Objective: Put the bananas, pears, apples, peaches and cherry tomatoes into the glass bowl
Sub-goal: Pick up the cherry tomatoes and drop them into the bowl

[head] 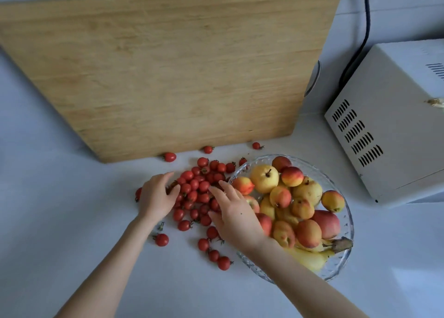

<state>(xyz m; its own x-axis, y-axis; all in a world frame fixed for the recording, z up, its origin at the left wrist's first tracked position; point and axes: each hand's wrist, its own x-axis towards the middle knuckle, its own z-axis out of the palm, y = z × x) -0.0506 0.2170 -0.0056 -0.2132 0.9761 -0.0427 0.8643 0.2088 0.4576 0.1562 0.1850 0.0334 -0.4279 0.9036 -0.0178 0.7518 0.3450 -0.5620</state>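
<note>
A glass bowl (346,243) at the right holds yellow pears (264,178), red-yellow peaches (292,176), an apple (328,222) and bananas (312,258). Left of it, many red cherry tomatoes (199,187) lie in a loose pile on the white counter. My left hand (156,196) rests on the pile's left side, fingers spread and slightly bent over the tomatoes. My right hand (235,214) lies on the pile's right side beside the bowl's rim, fingers stretched toward the tomatoes. Neither hand plainly grips anything.
A large wooden cutting board (168,72) leans against the back wall behind the pile. A white microwave (389,125) with a black cable (365,29) stands at the right. Stray tomatoes (170,156) lie along the board's foot and near the front (223,263).
</note>
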